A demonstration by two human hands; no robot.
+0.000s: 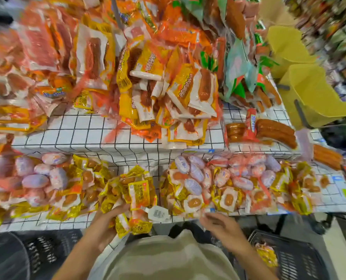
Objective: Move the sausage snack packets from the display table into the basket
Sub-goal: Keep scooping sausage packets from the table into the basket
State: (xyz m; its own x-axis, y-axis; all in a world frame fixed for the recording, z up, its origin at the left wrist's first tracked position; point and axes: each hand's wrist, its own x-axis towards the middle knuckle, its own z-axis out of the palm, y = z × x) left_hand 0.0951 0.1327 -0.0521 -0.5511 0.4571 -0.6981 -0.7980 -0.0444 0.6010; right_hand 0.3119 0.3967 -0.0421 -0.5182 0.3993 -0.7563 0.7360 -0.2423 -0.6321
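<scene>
Several yellow sausage packets bunched in my left hand for one trip; right hand loose, empty, beside them, above basket.

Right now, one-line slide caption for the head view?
Left hand gathers yellow sausage packets at the display table edge; right hand reaches in, basket below.
</scene>
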